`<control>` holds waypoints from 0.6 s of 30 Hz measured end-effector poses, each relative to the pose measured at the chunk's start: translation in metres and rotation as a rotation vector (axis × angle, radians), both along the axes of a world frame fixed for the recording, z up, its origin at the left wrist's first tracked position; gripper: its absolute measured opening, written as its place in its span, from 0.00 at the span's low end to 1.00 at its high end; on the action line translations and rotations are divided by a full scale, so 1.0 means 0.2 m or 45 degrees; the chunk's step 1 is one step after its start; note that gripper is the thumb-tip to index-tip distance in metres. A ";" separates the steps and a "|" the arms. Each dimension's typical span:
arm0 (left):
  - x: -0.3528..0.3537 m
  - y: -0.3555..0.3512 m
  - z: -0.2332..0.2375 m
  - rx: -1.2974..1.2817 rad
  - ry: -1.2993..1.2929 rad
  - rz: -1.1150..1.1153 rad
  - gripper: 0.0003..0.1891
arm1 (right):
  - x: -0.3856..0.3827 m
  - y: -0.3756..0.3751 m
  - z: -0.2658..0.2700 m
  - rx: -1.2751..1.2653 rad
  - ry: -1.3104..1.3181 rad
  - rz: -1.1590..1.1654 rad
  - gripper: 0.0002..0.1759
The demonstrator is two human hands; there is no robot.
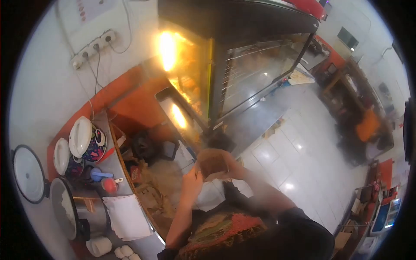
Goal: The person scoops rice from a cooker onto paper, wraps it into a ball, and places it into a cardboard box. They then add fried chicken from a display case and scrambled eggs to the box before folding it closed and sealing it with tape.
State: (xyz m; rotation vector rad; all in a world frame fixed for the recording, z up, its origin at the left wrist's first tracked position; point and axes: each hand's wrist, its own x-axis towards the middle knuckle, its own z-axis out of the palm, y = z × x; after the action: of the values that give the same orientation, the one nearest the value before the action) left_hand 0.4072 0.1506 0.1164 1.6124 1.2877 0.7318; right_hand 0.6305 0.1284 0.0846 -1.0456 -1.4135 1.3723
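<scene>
In front of my chest I hold an open brown paper bag [213,164] between both hands, its mouth turned up toward me. My left hand [193,177] has its fingers closed on the near left side. On the right side, my right hand [235,167] is wrapped round the bag, part of its fingers hidden behind it. The bag's inside looks brown and dim, slightly blurred. Just beyond it stands a large glass-walled oven [260,82] with a bright glow on its left side.
Along the left runs a counter [113,173] with patterned pots [93,145], a large metal pot [82,212], a stack of white paper [128,216] and white cups [99,246]. Crumpled brown paper [151,197] lies below it. White floor tiles [299,147] stretch to the right.
</scene>
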 end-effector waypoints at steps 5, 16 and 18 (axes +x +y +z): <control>0.43 0.15 -0.31 -0.022 0.111 0.195 0.14 | 0.49 0.29 -0.31 0.322 -0.617 -0.123 0.57; 0.72 0.23 -0.74 -0.632 -0.865 0.317 0.41 | 0.63 0.38 -0.52 -0.196 -0.302 -0.131 0.37; 0.79 0.21 -0.63 -0.615 -1.030 0.159 0.44 | 0.58 0.42 -0.71 -0.045 -0.259 -0.181 0.37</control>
State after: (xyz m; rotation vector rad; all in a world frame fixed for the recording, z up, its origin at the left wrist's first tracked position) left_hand 0.5654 0.1926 -0.0101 0.7186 0.8644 0.9309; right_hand 0.7471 0.2124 -0.0574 -1.3132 -1.4345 1.2191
